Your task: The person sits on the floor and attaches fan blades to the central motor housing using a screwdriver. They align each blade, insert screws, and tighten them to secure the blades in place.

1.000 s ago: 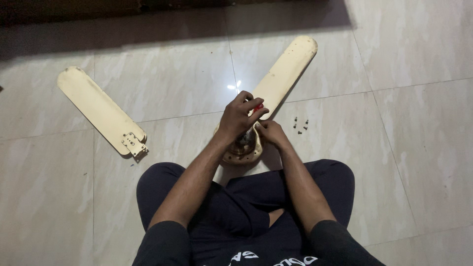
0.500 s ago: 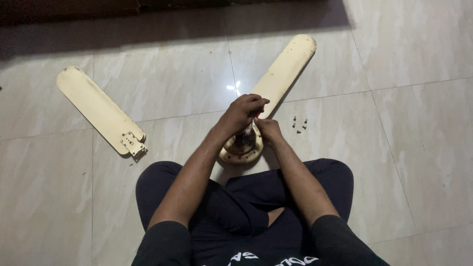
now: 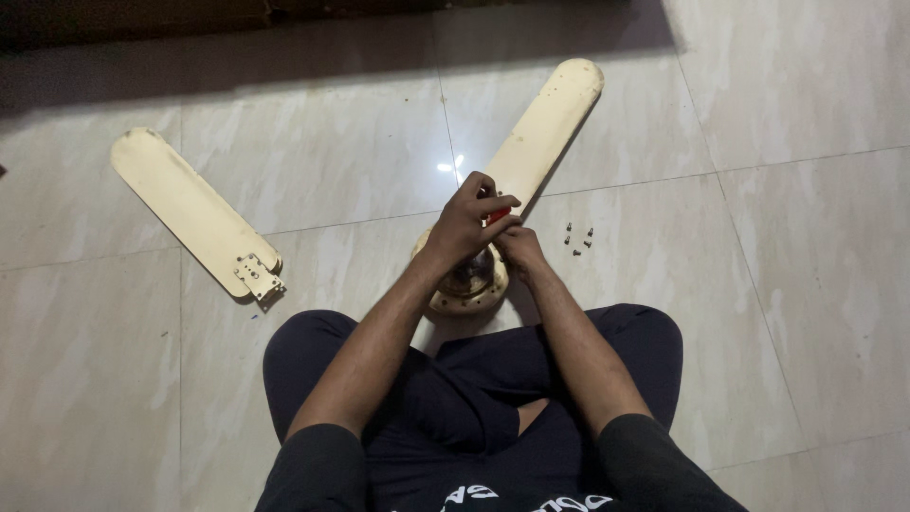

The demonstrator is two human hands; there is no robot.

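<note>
The glossy cream marble-tiled floor (image 3: 777, 284) carries everything, with a band of dark shadow along its far edge. The person sits cross-legged on it at the near edge, in dark trousers (image 3: 455, 398) and a dark top, both forearms reaching forward over the knees.

A long cream-coloured metal fan blade (image 3: 190, 210) lies loose on the floor toward the far left corner, its rounded tip pointing to that corner and its perforated metal mounting bracket (image 3: 256, 277) at the nearer end. It is well apart from the hands. A second cream fan blade (image 3: 550, 118) runs from the middle of the floor up toward the far edge, slanting right, and its inner end disappears under the hands.

Just in front of the knees sits the round cream and brown fan motor housing (image 3: 464, 284), flat on the floor, with the second blade meeting it at its far side.

The left hand (image 3: 466, 223) is curled over the top of the housing, fingers bent and closed around a small red-handled tool (image 3: 497, 216), of which only a bit of red shows between the fingers. The right hand (image 3: 519, 248) is tucked just beneath and beside it, touching the left hand, fingers pressed together at the joint of blade and housing; what they pinch is hidden.

A small cluster of dark metal screws (image 3: 576, 239) lies on the floor just right of the hands, apart from them.
</note>
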